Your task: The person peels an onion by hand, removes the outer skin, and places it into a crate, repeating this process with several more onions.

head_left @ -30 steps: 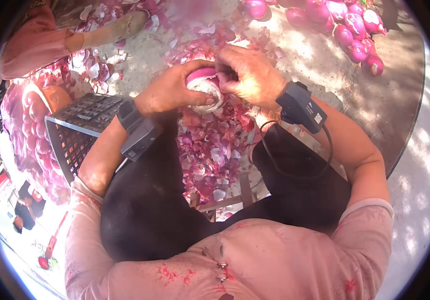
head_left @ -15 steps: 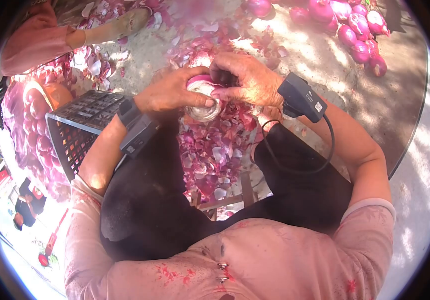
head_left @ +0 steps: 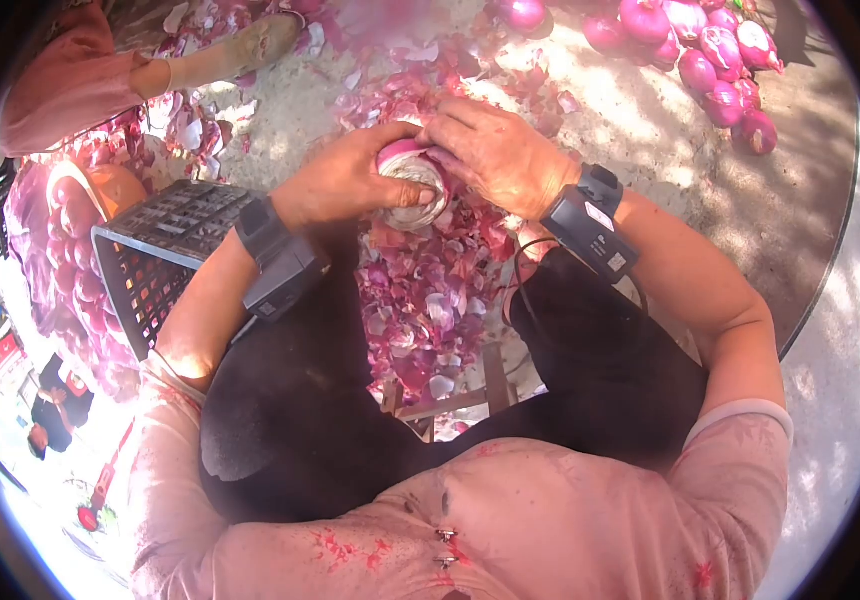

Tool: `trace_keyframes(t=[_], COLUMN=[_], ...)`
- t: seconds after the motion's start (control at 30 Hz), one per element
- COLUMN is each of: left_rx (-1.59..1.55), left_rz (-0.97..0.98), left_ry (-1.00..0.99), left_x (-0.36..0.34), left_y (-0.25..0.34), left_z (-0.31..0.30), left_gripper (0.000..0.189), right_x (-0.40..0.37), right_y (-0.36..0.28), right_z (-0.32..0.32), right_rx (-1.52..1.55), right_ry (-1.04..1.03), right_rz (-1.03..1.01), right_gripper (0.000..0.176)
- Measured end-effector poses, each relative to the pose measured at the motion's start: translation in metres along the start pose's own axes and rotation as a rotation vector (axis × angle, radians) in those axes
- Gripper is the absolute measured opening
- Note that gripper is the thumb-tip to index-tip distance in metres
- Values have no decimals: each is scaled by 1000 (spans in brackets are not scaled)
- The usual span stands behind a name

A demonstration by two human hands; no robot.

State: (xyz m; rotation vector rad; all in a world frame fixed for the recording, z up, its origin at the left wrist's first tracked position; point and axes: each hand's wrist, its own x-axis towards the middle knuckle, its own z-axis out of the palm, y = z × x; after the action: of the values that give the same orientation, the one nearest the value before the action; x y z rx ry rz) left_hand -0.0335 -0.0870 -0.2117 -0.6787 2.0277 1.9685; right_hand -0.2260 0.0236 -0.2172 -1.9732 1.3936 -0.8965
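Note:
A red onion [head_left: 413, 200], purple along its upper edge with a pale, ringed face toward me, is held above the floor between my knees. My left hand [head_left: 345, 178] wraps around its left side, with the thumb laid across the pale face. At the upper right of the onion, my right hand [head_left: 495, 155] has its fingers bent against the edge. Its fingertips are partly hidden, so whether they pinch a strip of skin cannot be made out. Below the hands lies a heap of purple onion skins [head_left: 425, 300].
A black plastic crate [head_left: 165, 235] stands left of my knee, beside a mesh sack of onions [head_left: 75, 270]. Several whole onions [head_left: 720, 70] lie at the upper right. Another person's leg [head_left: 200, 70] reaches in at the upper left. Wooden stool bars [head_left: 450, 403] show between my legs.
My right hand has turned at the wrist and its thumb has left the onion's face, which shows more now. The left hand keeps its hold almost unmoved.

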Motion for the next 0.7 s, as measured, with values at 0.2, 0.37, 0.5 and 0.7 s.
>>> trace_keyframes(t=[0.2,0.37,0.5,0.7], left_rx=[43,22,8,72], left_rz=[-100,119,165,191], left_ry=[86,164,186,234], left_x=[-1,-1,-4,-3], left_y=[16,20,30,22], left_z=[2,-1,-6,-5], left_gripper=[63,66,66,69], right_x=[6,1,-15,-18], right_y=[12,35,66,65], right_z=[-1,-7,-22,-30], right_rx=[29,222,386,276], right_ry=[119,285,258,299], right_rz=[113,538,802,419], right_gripper=[19,15,25,35])
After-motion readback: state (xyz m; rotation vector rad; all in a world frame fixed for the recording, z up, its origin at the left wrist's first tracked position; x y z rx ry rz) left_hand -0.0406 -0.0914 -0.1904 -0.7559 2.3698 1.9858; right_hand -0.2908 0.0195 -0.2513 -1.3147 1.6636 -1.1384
